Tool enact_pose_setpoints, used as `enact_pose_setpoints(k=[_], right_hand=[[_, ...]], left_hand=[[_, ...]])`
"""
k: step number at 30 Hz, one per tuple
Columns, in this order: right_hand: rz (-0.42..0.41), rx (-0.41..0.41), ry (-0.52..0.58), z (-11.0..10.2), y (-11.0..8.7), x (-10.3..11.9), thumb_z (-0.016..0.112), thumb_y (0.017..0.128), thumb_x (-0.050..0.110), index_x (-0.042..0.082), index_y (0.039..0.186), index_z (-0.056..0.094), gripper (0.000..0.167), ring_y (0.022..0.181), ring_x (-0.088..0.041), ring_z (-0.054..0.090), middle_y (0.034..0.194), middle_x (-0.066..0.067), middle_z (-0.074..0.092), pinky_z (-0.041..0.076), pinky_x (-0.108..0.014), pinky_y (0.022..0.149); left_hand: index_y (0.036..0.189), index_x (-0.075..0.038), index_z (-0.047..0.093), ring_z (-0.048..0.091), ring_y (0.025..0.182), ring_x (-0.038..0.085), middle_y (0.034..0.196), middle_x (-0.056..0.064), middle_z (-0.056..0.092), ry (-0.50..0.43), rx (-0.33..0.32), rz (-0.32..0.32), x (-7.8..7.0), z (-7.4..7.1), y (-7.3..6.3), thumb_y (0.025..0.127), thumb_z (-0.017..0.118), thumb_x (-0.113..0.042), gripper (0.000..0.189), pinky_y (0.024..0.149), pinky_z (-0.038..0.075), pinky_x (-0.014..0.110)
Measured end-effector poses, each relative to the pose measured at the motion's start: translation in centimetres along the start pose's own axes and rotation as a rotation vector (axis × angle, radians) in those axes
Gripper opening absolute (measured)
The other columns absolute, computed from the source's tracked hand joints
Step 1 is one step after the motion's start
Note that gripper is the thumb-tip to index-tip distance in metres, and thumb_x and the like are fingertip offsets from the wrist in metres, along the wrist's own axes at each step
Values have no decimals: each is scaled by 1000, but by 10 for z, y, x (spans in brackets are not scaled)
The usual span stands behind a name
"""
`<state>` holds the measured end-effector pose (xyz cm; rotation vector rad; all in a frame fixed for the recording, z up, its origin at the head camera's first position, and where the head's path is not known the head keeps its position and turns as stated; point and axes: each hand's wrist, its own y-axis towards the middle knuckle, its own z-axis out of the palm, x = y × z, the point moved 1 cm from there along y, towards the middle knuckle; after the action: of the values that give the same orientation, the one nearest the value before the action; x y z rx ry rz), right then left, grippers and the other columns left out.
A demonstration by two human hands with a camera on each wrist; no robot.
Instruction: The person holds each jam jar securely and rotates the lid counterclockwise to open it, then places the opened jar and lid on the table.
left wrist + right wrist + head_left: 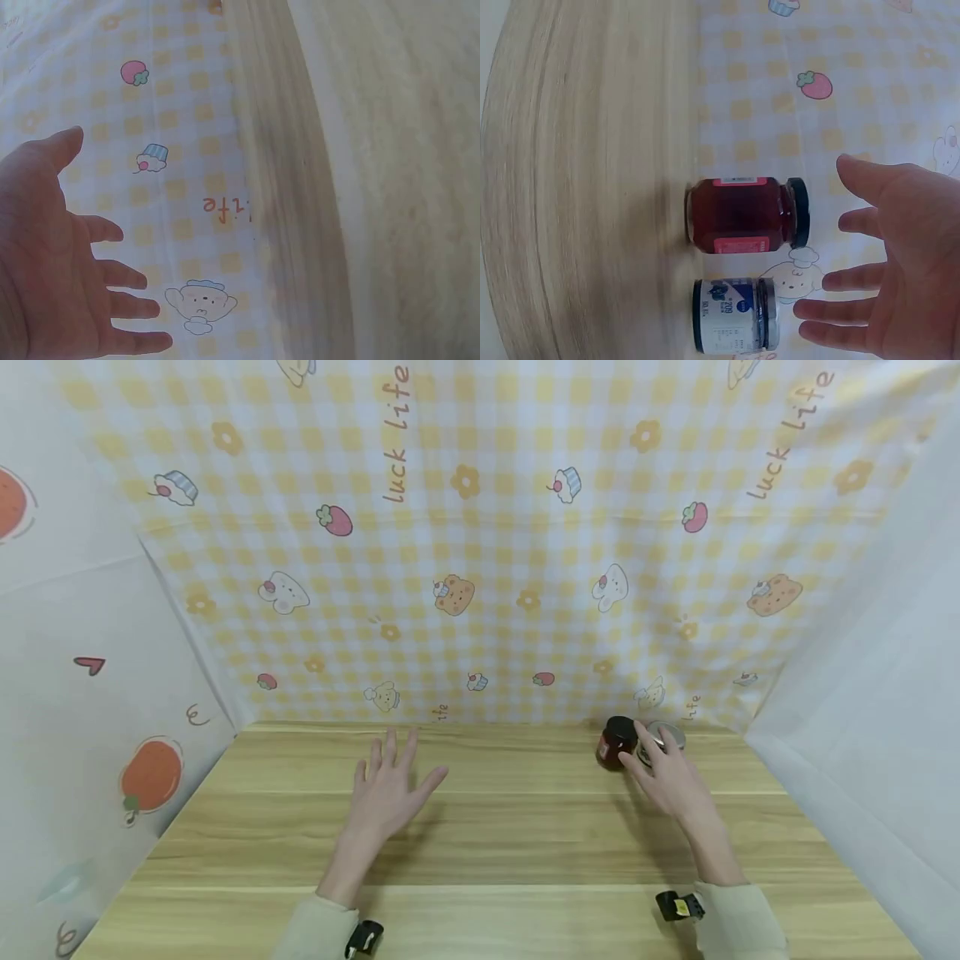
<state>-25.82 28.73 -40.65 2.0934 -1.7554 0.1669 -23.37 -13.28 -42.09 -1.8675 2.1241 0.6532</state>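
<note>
A jar of dark red jam (pixel 617 745) with a black lid stands upright at the back right of the table. Beside it on the right is a second jar (pixel 670 734), with a silvery lid; its white and blue label (pixel 727 316) shows in the right wrist view. My right hand (pixel 671 781) is spread near both jars and hides part of the second one in the head view. In the right wrist view its fingers are apart from the jars. Over the left part of the table, my left hand (pixel 384 793) has its fingers spread and holds nothing.
The wooden table (pixel 510 835) meets a yellow checked cloth (pixel 495 552) at its back edge, close behind the jars. White cloths (pixel 870 693) hang along both sides. Each wrist wears a small black camera (pixel 678 907).
</note>
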Motion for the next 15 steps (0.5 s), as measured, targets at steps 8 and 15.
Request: enact_pose_setpoints(k=[8, 15], right_hand=[[11, 1, -10, 3, 7, -4, 43, 106, 51, 4, 158, 27, 73, 126, -67, 36, 154, -41, 20, 35, -74, 99], [12, 0, -20, 5, 12, -3, 44, 107, 48, 1, 157, 28, 71, 124, -66, 40, 152, -42, 22, 36, -73, 98]], left_hand=[[162, -12, 18, 7, 149, 49, 163, 28, 5, -15, -16, 5, -5, 3, 3, 97, 35, -75, 92, 114, 13, 70], [162, -12, 18, 13, 148, 50, 162, 29, 8, -18, -3, -13, -10, 4, 7, 98, 34, -74, 91, 114, 17, 67]])
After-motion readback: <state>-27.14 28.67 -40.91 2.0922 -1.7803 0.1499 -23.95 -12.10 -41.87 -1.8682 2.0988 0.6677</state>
